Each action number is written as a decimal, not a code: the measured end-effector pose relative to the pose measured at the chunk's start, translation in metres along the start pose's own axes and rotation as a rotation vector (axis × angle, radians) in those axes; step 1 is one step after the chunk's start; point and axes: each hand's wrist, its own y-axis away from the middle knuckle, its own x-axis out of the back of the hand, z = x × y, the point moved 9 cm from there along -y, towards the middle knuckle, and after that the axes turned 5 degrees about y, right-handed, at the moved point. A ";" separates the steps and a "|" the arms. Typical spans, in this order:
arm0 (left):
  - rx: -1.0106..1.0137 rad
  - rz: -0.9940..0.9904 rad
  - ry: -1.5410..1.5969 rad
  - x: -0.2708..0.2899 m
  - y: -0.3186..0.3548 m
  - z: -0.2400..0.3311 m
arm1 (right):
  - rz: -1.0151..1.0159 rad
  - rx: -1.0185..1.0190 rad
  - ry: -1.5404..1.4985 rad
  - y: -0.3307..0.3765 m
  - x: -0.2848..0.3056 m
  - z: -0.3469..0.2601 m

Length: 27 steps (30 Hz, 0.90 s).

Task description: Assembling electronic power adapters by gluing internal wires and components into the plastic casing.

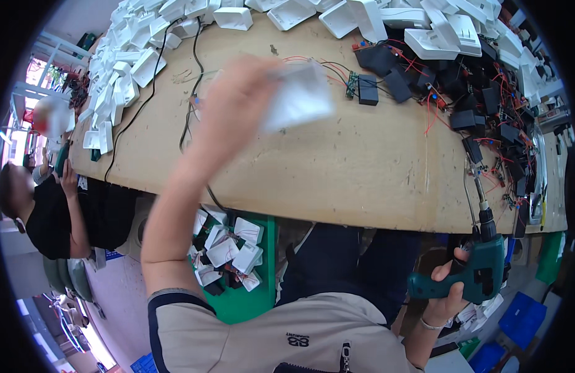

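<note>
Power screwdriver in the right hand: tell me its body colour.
Dark teal green power screwdriver, black chuck; head view shows it.

Wooden workbench (337,168) | far edge and left: heaps of white plastic housings (135,65) | right: black modules (377,74) with red wires, small circuit boards (351,84) | centre-left: black cable (191,99) crossing the top

White plastic housing (298,94): flat, roughly square, motion-blurred, tilted, pinched in left hand (234,105) fingers, raised above bench. Green electric screwdriver (474,267): pistol shape, dark chuck, long thin bit pointing up, upright in right hand (446,292) grip, low beside bench edge, well apart from housing.
</note>
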 end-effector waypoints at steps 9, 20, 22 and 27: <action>-0.096 -0.319 0.215 -0.146 0.029 0.064 | 0.013 0.060 -0.025 0.018 0.022 -0.011; 0.995 0.139 0.914 -0.092 -0.009 -0.118 | 0.060 0.053 -0.047 0.019 0.045 -0.005; 1.147 0.180 1.079 -0.097 -0.009 -0.133 | 0.062 0.049 -0.044 0.018 0.047 -0.004; 1.237 0.098 0.673 -0.089 -0.022 -0.135 | 0.093 0.031 -0.054 0.020 0.060 0.004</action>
